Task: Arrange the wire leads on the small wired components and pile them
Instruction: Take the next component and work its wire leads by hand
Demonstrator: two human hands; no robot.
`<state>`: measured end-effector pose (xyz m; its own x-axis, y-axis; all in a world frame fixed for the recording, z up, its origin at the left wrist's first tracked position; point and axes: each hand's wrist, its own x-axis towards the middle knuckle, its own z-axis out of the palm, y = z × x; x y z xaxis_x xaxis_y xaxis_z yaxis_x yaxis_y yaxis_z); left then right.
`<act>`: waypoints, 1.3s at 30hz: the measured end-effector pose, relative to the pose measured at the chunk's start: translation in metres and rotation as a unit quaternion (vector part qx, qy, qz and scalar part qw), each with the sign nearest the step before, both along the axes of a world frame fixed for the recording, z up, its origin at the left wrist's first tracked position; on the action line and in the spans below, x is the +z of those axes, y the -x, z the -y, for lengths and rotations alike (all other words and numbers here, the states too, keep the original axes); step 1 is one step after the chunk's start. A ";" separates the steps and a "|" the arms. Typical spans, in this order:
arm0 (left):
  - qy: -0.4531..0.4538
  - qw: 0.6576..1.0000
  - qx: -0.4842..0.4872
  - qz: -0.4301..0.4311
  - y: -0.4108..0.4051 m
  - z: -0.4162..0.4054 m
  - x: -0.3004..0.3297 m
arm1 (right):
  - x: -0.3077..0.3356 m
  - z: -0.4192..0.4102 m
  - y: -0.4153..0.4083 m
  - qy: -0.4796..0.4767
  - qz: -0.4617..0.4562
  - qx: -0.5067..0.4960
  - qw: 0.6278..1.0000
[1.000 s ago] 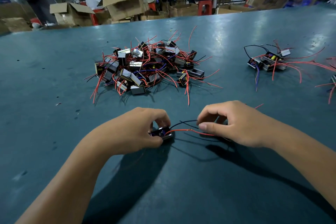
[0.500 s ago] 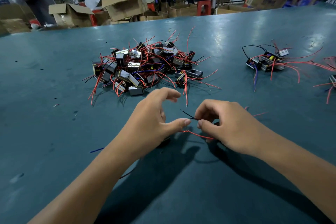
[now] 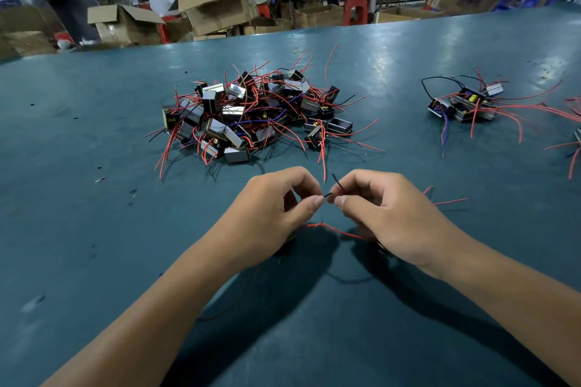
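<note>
From the head camera, my left hand and right hand meet just above the teal table, each pinching one end of a short black lead between thumb and forefinger. A red lead sags between my palms; the component it runs to is hidden under my left hand. Beyond my knuckles sits the big pile of wired components, red wires bristling outward. A smaller pile lies well apart to the right. Cardboard boxes stand behind the table.
</note>
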<state>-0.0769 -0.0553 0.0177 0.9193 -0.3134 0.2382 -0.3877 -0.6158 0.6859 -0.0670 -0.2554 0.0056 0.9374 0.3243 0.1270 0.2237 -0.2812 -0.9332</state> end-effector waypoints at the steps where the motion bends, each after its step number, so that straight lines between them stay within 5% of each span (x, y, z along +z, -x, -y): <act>1: -0.001 1.000 -0.002 0.000 0.000 0.000 0.000 | 0.000 -0.001 0.001 -0.007 0.004 0.000 1.000; 22: -0.030 0.998 -0.052 -0.006 -0.001 -0.005 0.006 | 0.000 0.008 -0.003 0.060 0.133 0.032 0.989; 30: -0.045 0.997 -0.064 -0.008 0.000 -0.004 0.008 | 0.001 0.009 -0.003 0.135 0.249 0.038 0.958; 39: -0.088 0.993 -0.074 0.019 0.000 -0.005 0.012 | 0.000 0.011 -0.003 0.122 0.185 0.036 0.975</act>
